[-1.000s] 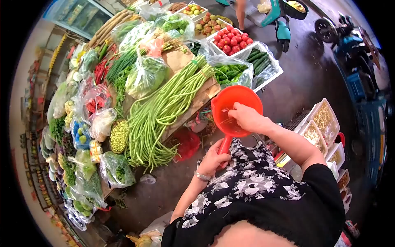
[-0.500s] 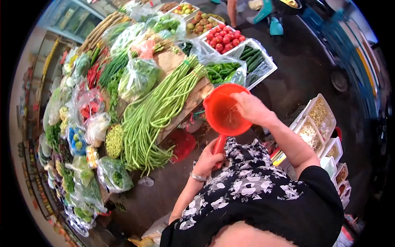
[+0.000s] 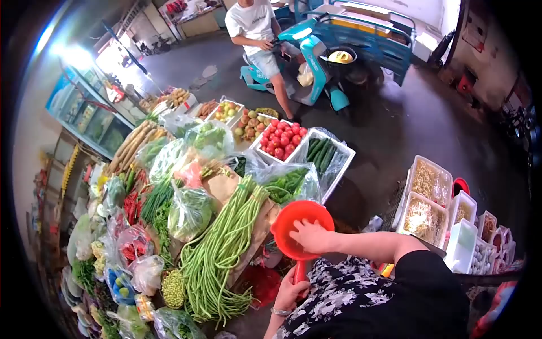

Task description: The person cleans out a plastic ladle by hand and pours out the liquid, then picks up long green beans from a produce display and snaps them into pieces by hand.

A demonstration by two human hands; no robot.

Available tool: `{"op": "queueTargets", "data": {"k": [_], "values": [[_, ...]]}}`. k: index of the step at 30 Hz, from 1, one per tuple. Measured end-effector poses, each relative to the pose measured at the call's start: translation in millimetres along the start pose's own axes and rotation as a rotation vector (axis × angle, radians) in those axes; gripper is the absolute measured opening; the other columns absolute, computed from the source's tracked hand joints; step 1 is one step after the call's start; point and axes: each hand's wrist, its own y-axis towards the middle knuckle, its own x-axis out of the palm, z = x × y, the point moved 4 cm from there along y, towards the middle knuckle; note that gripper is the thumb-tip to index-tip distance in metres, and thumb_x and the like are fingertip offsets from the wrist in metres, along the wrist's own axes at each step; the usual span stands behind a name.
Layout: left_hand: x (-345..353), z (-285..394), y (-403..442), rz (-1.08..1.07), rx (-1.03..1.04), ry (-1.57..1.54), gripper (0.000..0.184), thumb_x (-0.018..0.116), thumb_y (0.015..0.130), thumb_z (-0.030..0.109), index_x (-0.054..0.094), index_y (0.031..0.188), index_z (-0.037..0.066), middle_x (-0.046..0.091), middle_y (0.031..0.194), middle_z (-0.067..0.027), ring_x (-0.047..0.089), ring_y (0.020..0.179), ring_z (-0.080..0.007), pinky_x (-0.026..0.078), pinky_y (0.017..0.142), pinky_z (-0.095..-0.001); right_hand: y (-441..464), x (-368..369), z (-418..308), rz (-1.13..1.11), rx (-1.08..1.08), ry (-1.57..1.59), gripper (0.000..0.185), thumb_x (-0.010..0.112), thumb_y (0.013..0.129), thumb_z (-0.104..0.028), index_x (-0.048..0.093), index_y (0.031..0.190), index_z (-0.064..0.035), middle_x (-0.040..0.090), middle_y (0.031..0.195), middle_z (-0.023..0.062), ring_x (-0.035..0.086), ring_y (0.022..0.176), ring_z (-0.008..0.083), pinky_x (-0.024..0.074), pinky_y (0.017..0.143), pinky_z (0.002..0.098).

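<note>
My left hand (image 3: 289, 294) is wrapped round the handle of a red plastic water dipper (image 3: 304, 210), whose bowl faces up toward me. My right hand (image 3: 311, 235) reaches into that bowl from the right. Its fingers look spread against the inner wall, and I see nothing held in them; the bottom of the bowl is partly covered by this hand. Just left of the dipper lie long green beans (image 3: 226, 243) in tied bundles. Beyond its rim is a plastic-lined box of green peppers (image 3: 285, 183).
Boxes of tomatoes (image 3: 279, 140) and cucumbers (image 3: 320, 153) stand ahead. Bagged vegetables cover the left side. Tubs of bean sprouts (image 3: 423, 217) and a white tub (image 3: 462, 248) sit at my right. Farther off, a person (image 3: 254, 34) sits on a teal scooter (image 3: 313, 62).
The view has tilted up, bringing the person and scooter into sight. My right hand has gone deeper into the dipper with its fingers spreading; my left hand keeps hold of the handle.
</note>
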Motion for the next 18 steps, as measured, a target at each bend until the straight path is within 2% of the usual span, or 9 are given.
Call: {"op": "queueTargets", "data": {"k": [2,4,5,7,11,12,13,15,18], "values": [[-4,-8,2,-0.003,-0.066,-0.102,0.062,0.063,0.076,-0.007,0.044,0.134,0.001,0.054,0.074,-0.0041,0.049,0.050,-0.0110,0.039,0.047,-0.0222,4,6,4,0.023,-0.023,-0.023,0.046,0.066,0.078,-0.014,0.051,0.121,-0.0070,0.045,0.126,0.0208,0.050,0.115,0.0419,0.0477,0.087,0.0586],[-6,-9,1,-0.009,-0.080,-0.134,0.062,0.063,0.076,-0.007,0.043,0.134,0.002,0.054,0.074,-0.0040,0.049,0.050,-0.0110,0.039,0.047,-0.0223,9,11,11,-0.029,0.025,0.124,0.037,0.062,0.081,-0.015,0.053,0.115,-0.0057,0.055,0.113,0.0208,0.057,0.105,0.0409,0.0491,0.085,0.0532],[-6,-9,0,-0.004,-0.092,-0.145,0.064,0.063,0.076,-0.007,0.042,0.136,0.002,0.054,0.074,-0.0039,0.049,0.050,-0.0109,0.039,0.047,-0.0223,10,13,15,-0.031,0.022,0.123,0.037,0.062,0.081,-0.015,0.053,0.115,-0.0057,0.055,0.113,0.0208,0.057,0.105,0.0409,0.0491,0.085,0.0532],[-8,-11,-1,-0.009,-0.083,-0.124,0.070,0.064,0.075,-0.007,0.040,0.140,0.002,0.055,0.075,-0.0035,0.050,0.050,-0.0103,0.040,0.047,-0.0225,10,2,21,-0.023,-0.020,0.240,0.031,0.059,0.081,-0.014,0.054,0.110,-0.0041,0.061,0.101,0.0207,0.061,0.096,0.0408,0.0487,0.082,0.0500],[-4,-1,-8,0.018,-0.072,-0.074,0.070,0.063,0.075,-0.005,0.040,0.140,0.002,0.055,0.073,-0.0028,0.050,0.050,-0.0101,0.039,0.047,-0.0229,1,-18,19,0.064,-0.003,0.312,0.023,0.058,0.084,-0.016,0.056,0.103,-0.0028,0.065,0.092,0.0218,0.062,0.091,0.0411,0.0470,0.079,0.0505],[-2,5,-10,-0.013,-0.067,-0.098,0.069,0.062,0.074,-0.004,0.040,0.140,0.002,0.056,0.072,-0.0026,0.050,0.050,-0.0099,0.040,0.046,-0.0228,2,-16,24,0.105,-0.005,0.328,0.023,0.059,0.084,-0.017,0.056,0.103,-0.0032,0.065,0.092,0.0223,0.061,0.091,0.0417,0.0471,0.079,0.0499],[1,8,-12,0.056,-0.088,-0.032,0.070,0.062,0.073,-0.004,0.041,0.140,0.002,0.057,0.071,-0.0025,0.051,0.049,-0.0094,0.040,0.046,-0.0227,4,-10,29,0.133,-0.003,0.349,0.023,0.060,0.084,-0.018,0.056,0.102,-0.0035,0.064,0.092,0.0229,0.061,0.091,0.0424,0.0472,0.079,0.0494],[-1,2,-13,0.020,-0.098,-0.110,0.075,0.062,0.072,0.002,0.037,0.143,0.005,0.055,0.073,-0.0018,0.051,0.050,-0.0098,0.039,0.044,-0.0229,-5,-24,26,0.151,-0.005,0.328,0.026,0.054,0.084,-0.012,0.057,0.108,-0.0027,0.064,0.097,0.0239,0.059,0.095,0.0430,0.0450,0.084,0.0506],[-1,0,-15,0.058,-0.106,-0.116,0.073,0.062,0.075,0.000,0.034,0.143,0.001,0.054,0.071,-0.0033,0.050,0.049,-0.0100,0.039,0.044,-0.0231,-10,-44,21,0.125,0.010,0.429,0.027,0.059,0.084,-0.011,0.055,0.108,0.0000,0.063,0.100,0.0254,0.058,0.100,0.0430,0.0456,0.085,0.0475]]}}
